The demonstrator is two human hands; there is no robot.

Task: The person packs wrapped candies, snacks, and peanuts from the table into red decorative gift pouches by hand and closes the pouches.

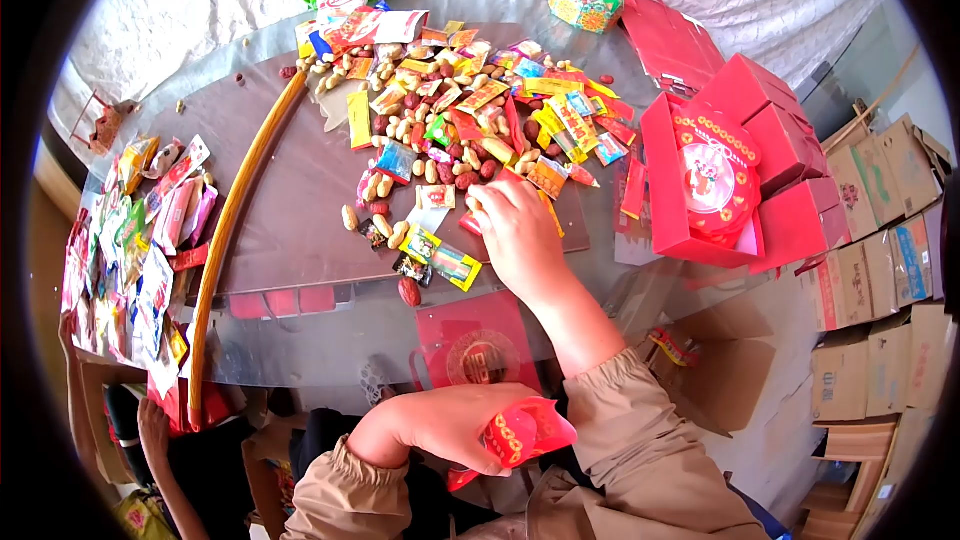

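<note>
The left hand (445, 425) is closed around a red pouch (520, 435); its flared end projects beyond the fingers, apparently to keep that end unobstructed. The right hand (520, 235) has its fingers curled at the near edge of mixed peanuts (398, 235) and wrapped sweets (572, 122); whether they grip an item cannot be determined. Left of this hand, a yellow rod (231, 208) separates the pile from other packets (128, 240), presumably as a divider. An open red box (658, 145) lies to its right, seemingly within reach.
</note>
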